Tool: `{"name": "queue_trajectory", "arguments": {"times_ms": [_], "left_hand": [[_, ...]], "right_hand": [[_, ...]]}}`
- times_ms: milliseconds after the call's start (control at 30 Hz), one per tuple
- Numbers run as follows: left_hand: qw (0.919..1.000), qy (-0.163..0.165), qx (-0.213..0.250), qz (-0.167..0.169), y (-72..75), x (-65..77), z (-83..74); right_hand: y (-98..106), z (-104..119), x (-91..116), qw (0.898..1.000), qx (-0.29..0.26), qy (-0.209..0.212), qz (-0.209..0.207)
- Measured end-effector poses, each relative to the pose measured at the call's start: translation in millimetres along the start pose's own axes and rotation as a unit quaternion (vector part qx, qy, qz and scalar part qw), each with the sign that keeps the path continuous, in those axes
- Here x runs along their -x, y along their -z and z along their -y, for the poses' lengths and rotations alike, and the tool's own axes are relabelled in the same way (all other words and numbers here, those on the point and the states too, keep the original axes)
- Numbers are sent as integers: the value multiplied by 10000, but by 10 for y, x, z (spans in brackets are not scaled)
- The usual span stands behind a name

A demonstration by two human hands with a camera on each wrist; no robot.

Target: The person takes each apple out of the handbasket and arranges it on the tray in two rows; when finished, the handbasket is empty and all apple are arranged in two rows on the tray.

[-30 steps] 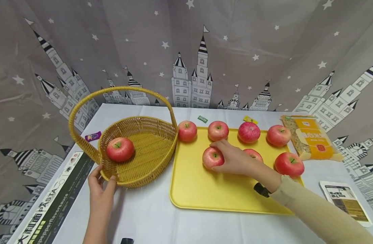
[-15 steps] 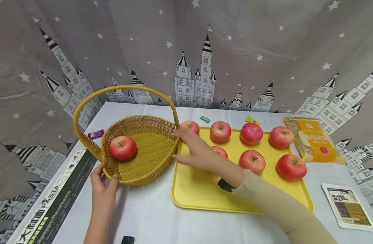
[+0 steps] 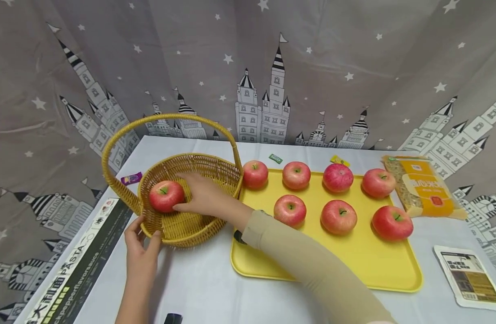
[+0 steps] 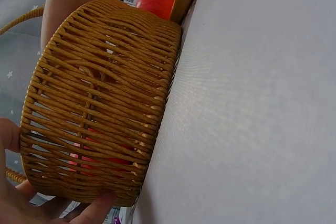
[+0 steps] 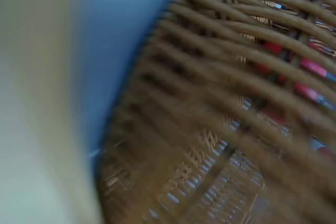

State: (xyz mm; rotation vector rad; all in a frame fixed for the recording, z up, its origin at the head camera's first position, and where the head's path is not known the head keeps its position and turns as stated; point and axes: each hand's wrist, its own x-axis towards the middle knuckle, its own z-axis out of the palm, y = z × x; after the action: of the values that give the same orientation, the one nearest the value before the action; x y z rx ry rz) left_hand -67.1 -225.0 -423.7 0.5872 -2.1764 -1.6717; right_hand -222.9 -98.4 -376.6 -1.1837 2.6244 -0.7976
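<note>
A woven basket (image 3: 215, 227) with a tall handle stands on the left, and a red apple (image 3: 166, 196) lies in its left part. My left hand (image 3: 142, 254) grips the basket's near left rim, thumb and fingers on either side; in the left wrist view, fingers (image 4: 97, 208) press the wicker wall. My right hand (image 3: 205, 195) reaches inside the basket, fingers and thumb spread beside the apple's right side. In the right wrist view, wicker weave (image 5: 220, 87) fills most of the picture, blurred, and the hand itself is hidden.
Several apples, among them a front one (image 3: 290, 210), sit on the yellow tray (image 3: 377, 270). A grain bag (image 3: 428, 186) and a white packet (image 3: 468, 276) lie at right. Small wrapped candies (image 3: 131, 179) lie around. A long pasta box (image 3: 86, 256) runs along the left edge.
My right hand has let go of the apple on the tray, which stays there, and moved left across the basket's rim to the apple inside. The left hand keeps its grip.
</note>
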Motion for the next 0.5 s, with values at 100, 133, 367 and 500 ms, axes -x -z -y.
{"name": "queue_trajectory", "arguments": {"times_ms": [100,133,367,500], "left_hand": [[10000,-17,-18,-48,13,4,-8],[10000,-17,-12,-50,17,6,-9],[9997,-187,129,18,7,4,-2],[10000,-47,54,21,3,2,5]], "right_hand": [[-89,107,-178,9998,-69,-182,91],[-120,137,-229,9996,-81,-223,135],[-296,196,-378,9982,-64,-446,393],[-293,165,-332,9996,9,-245,168]]}}
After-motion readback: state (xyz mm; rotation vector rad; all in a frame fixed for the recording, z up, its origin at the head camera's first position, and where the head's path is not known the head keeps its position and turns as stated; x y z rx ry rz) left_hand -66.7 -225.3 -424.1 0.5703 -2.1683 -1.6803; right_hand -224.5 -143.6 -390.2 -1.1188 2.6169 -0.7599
